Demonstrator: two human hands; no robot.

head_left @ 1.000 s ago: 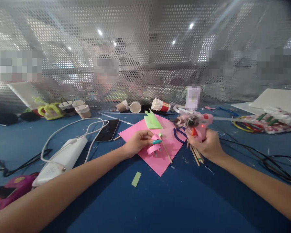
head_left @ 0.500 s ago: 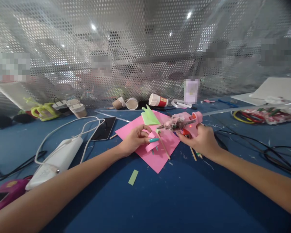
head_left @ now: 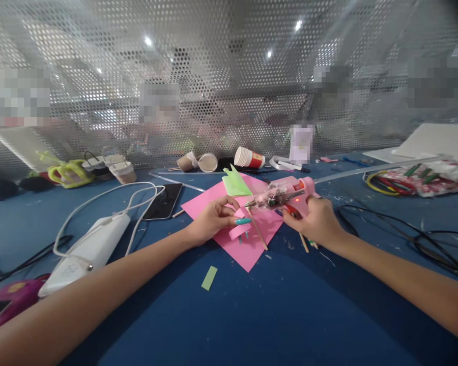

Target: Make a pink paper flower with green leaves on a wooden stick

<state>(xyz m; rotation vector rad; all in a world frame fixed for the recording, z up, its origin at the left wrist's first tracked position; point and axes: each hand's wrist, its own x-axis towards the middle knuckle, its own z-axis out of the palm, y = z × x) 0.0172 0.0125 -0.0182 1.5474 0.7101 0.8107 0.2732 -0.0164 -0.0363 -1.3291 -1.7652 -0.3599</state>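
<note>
My left hand (head_left: 216,219) pinches a curled pink paper strip (head_left: 236,232) between thumb and fingers. My right hand (head_left: 319,221) is wrapped round a pink hot glue gun (head_left: 280,195), its nozzle pointing left at the upper edge of the strip. A clear glue stick (head_left: 366,171) runs out of the gun's back end, and a small red light glows on its body. Beneath both hands lies a pink paper sheet (head_left: 248,259). A thin wooden stick (head_left: 258,231) rests on it, its upper end hidden behind the nozzle. Green paper pieces (head_left: 236,184) sit at the sheet's far side.
A small green paper strip (head_left: 209,278) lies on the blue table nearer me. To the left are a phone (head_left: 164,202) and a white power bank (head_left: 89,249) with a cable. Paper cups (head_left: 248,158) lie along the perforated screen. Black cables (head_left: 420,234) loop at right.
The glue gun has shifted slightly left and down, bringing its nozzle closer to the pink paper strip. My left hand has hardly moved.
</note>
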